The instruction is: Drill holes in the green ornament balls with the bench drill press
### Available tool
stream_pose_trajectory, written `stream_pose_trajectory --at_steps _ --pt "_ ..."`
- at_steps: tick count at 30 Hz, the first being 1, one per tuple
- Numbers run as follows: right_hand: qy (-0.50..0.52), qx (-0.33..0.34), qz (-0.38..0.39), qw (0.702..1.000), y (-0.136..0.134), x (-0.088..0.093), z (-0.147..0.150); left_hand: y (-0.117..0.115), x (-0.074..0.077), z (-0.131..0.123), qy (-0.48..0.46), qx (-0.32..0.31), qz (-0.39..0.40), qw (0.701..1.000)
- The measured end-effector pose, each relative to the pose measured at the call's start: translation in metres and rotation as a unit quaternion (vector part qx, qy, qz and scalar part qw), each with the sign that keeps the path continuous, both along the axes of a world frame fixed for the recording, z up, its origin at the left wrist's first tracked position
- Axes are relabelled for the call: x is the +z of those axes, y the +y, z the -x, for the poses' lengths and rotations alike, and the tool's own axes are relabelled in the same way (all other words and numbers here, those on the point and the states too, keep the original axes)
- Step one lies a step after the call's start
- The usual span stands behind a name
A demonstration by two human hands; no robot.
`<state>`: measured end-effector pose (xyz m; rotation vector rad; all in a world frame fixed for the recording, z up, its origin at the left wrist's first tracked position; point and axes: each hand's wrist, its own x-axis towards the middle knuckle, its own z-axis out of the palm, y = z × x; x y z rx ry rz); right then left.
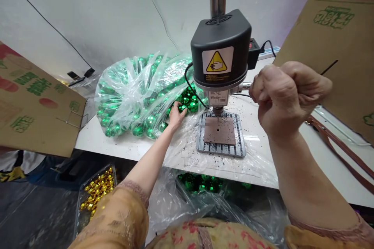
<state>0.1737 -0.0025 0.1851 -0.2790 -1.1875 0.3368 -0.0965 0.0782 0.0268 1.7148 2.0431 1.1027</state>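
A small black bench drill press stands on a white table, with a brown pad on its ribbed base. My right hand is closed in a fist around the drill's side lever. My left hand reaches into an open clear plastic bag full of shiny green faceted balls, and its fingers close on one green ball.
Dark drill chips are scattered over the table around the base. Cardboard boxes stand at the left and right. Below the table lie a bag of green balls and a tray of gold balls. A brown strap crosses the right side.
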Motion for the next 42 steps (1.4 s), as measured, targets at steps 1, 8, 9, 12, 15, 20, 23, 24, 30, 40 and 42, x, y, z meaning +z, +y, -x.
stream_pose_trajectory --at_steps 1,8,9,12,15,20,23,24,30,40,42 --pt "0.001 -0.001 0.001 1.0 0.0 0.0 0.0 -0.001 -0.002 0.001 -0.053 -0.014 -0.014 0.998" --pt "-0.017 0.02 -0.011 1.0 -0.003 -0.002 -0.001 -0.03 0.005 -0.012 -0.402 -0.073 -0.029 0.912" --pt "-0.019 0.018 -0.016 1.0 -0.002 -0.002 -0.001 -0.038 0.006 -0.019 -0.432 -0.093 -0.016 0.897" --pt "-0.025 0.003 -0.014 1.0 -0.001 -0.004 -0.001 -0.058 0.006 -0.043 -0.469 -0.159 0.021 0.868" --pt "-0.026 0.01 -0.001 1.0 -0.001 -0.005 -0.001 -0.068 0.0 -0.064 -0.453 -0.196 0.031 0.869" --pt "-0.028 0.028 0.0 0.999 -0.003 -0.003 -0.001 -0.07 -0.009 -0.081 -0.434 -0.218 0.009 0.874" --pt "-0.028 0.048 -0.017 0.998 -0.004 -0.002 -0.001 -0.07 -0.012 -0.083 -0.395 -0.236 -0.008 0.888" --pt "-0.029 0.053 -0.017 0.998 -0.004 -0.002 -0.001 -0.07 -0.013 -0.084 -0.381 -0.241 -0.014 0.892" --pt "-0.038 0.03 0.0 0.999 -0.005 -0.003 -0.001 -0.068 -0.018 -0.087 -0.34 -0.266 -0.023 0.902" --pt "-0.049 0.005 0.004 0.999 -0.005 -0.004 -0.002 -0.069 -0.022 -0.091 -0.342 -0.28 -0.019 0.897" --pt "-0.043 0.014 -0.004 0.999 -0.005 -0.004 -0.001 -0.07 -0.023 -0.092 -0.342 -0.278 -0.021 0.897"
